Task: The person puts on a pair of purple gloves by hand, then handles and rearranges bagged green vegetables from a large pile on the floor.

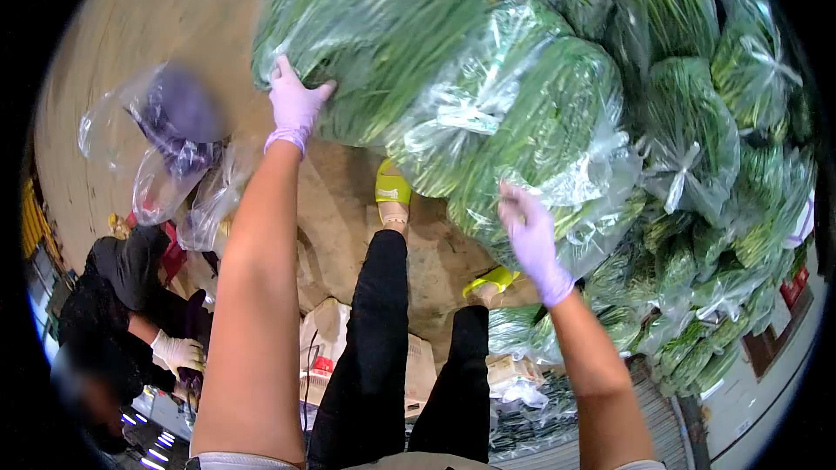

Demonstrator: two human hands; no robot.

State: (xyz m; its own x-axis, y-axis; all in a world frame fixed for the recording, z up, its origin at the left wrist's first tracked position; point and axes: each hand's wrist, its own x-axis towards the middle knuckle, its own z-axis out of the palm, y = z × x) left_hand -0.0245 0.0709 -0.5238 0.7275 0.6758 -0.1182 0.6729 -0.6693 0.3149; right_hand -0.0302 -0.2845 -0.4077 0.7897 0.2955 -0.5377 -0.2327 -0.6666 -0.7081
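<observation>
In the head view, bagged greens crowd your workspace from 11 to 4 o'clock. Knotted necks [684,170] show on several sacks in the heap [688,109] toward 2 o'clock, so their tying looks done. The large bag of greens [383,35] at 11 o'clock appears mid-handling; its closure is not visible, and its final placing seems left to settle. Your gloved left hand [294,106], at 10 o'clock, touches that bag's lower edge, the greens spreading toward 2 o'clock from it. Your gloved right hand [531,235], between 3 and 4 o'clock, appears against a second bag [557,100] rising toward its 12 o'clock. Whether either hand grips, I cannot tell.
</observation>
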